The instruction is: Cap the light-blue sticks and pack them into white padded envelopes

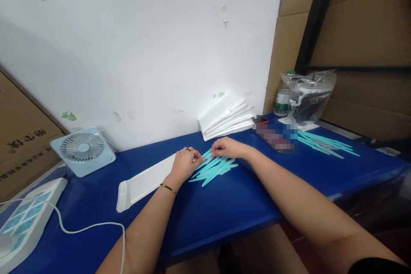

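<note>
A loose pile of slim turquoise sticks [215,171], flat and tapered, lies on the blue table between my hands. My left hand [185,163] is closed at the pile's left edge, its fingertips pinched on a turquoise stick. From the far side, my right hand [229,147] reaches in with bent fingers pressed together at the upper end of a stick; what exactly they grip is partly hidden. Under and beside my left wrist is a long white padded envelope [150,180], its flap end toward the lower left.
White envelopes [224,117] lean fanned against the wall. Phones [272,139] lie right of the pile, near more turquoise sticks [327,143]. A bottle [281,102] and plastic-wrapped container [310,98] stand behind. Left are a small fan [84,150], a power strip [32,218] and a white cable [93,225].
</note>
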A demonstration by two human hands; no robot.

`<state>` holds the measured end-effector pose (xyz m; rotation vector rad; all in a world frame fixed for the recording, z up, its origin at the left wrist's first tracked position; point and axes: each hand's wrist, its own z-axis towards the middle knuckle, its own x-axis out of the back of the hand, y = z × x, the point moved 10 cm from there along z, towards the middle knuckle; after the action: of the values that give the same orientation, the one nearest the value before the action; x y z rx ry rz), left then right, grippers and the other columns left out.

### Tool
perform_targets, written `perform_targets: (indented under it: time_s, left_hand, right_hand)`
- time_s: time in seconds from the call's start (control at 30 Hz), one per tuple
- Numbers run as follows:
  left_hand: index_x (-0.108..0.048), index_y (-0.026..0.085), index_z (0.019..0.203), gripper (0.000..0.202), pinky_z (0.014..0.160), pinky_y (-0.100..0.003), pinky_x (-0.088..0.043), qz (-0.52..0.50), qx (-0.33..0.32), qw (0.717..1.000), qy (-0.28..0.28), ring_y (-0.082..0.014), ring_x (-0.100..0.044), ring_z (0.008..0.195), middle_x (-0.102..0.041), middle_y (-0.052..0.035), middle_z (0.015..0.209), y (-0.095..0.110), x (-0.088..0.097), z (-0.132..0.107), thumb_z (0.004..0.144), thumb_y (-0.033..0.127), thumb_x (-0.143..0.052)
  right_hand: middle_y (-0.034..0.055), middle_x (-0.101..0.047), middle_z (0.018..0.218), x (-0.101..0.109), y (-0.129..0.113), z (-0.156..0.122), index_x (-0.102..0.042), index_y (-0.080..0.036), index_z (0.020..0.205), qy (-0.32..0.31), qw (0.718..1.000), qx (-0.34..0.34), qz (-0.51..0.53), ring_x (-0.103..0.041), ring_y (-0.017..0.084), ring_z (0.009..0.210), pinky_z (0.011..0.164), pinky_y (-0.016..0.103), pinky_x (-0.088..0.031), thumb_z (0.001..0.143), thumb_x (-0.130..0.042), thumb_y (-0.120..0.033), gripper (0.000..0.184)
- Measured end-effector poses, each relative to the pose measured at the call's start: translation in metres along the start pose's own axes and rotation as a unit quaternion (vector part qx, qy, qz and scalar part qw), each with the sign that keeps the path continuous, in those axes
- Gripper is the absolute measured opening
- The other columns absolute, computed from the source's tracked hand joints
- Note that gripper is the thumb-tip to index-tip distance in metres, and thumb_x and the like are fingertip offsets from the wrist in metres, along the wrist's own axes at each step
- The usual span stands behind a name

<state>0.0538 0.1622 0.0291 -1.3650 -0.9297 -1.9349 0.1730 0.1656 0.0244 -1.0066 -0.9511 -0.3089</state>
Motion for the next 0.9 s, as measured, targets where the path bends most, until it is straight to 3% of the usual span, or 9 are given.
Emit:
perform_targets:
  time_s: [0.17,0.27,0.4,0.53,0.63,0.73,0.9]
  left_hand:
    - [-0.068,0.023,0.073,0.031,0.076,-0.033,-0.038,0.018,0.019,1.000,-0.013,-0.0224,-0.055,0.085,-0.065,-0.0044,0.086,-0.017,-0.001,-0.002,0.080,0.049,-0.053]
    - [-0.069,0.025,0.077,0.031,0.077,-0.033,-0.038,0.016,0.023,1.000,-0.001,-0.0231,-0.055,0.087,-0.065,-0.0044,0.087,-0.021,0.003,-0.001,0.080,0.051,-0.053]
    - [-0.065,0.024,0.093,0.033,0.075,-0.033,-0.038,0.001,0.012,1.000,0.024,-0.0221,-0.056,0.086,-0.064,-0.0039,0.089,-0.012,0.012,-0.003,0.078,0.052,-0.054]
    - [-0.066,0.024,0.077,0.025,0.075,-0.033,-0.037,0.010,-0.011,0.999,-0.043,-0.0220,-0.057,0.084,-0.064,-0.0025,0.084,-0.001,0.000,-0.007,0.075,0.047,-0.058]
    - [-0.065,0.023,0.074,0.020,0.073,-0.033,-0.036,0.010,-0.010,0.998,-0.060,-0.0214,-0.057,0.083,-0.064,-0.0023,0.082,0.002,-0.005,-0.007,0.077,0.042,-0.058]
    - [-0.065,0.023,0.075,0.023,0.073,-0.034,-0.035,0.014,-0.001,0.999,-0.030,-0.0221,-0.057,0.084,-0.065,-0.0026,0.082,0.005,-0.001,-0.004,0.079,0.043,-0.056]
    - [-0.065,0.023,0.071,0.025,0.072,-0.033,-0.036,0.016,0.026,0.999,0.019,-0.0220,-0.058,0.084,-0.066,-0.0018,0.081,0.001,0.008,0.002,0.081,0.043,-0.055]
  right_hand:
    - [0.0010,-0.064,0.067,0.045,0.047,-0.015,-0.073,-0.018,0.080,0.092,0.991,-0.096,-0.006,-0.052,0.013,0.062,0.056,0.023,-0.036,0.076,-0.061,-0.037,0.023]
    - [0.0024,-0.063,0.076,0.064,0.046,-0.021,-0.073,-0.021,0.079,0.140,0.984,-0.083,-0.068,-0.053,0.015,0.070,0.062,0.024,-0.037,0.070,-0.068,-0.036,0.018]
    - [0.0031,-0.061,0.082,0.043,0.014,-0.013,-0.072,-0.022,0.080,0.099,0.993,0.008,-0.060,-0.054,0.015,0.076,0.066,0.024,-0.038,0.075,-0.064,-0.032,0.014]
    - [0.0032,-0.060,0.082,0.007,-0.008,-0.002,-0.072,-0.023,0.084,0.027,0.996,0.031,-0.077,-0.054,0.017,0.078,0.067,0.025,-0.037,0.075,-0.065,-0.035,0.017]
    - [0.0029,-0.060,0.082,-0.004,-0.015,0.002,-0.073,-0.023,0.083,0.006,0.995,0.039,-0.091,-0.054,0.017,0.079,0.068,0.025,-0.037,0.073,-0.067,-0.036,0.017]
    - [0.0025,-0.061,0.080,-0.001,-0.014,0.001,-0.073,-0.022,0.079,-0.005,0.996,0.055,-0.069,-0.054,0.016,0.077,0.066,0.024,-0.037,0.076,-0.065,-0.033,0.014]
    - [0.0023,-0.061,0.077,0.035,0.017,-0.010,-0.072,-0.019,0.076,0.051,0.997,0.001,-0.060,-0.054,0.015,0.073,0.064,0.023,-0.038,0.074,-0.065,-0.029,0.012]
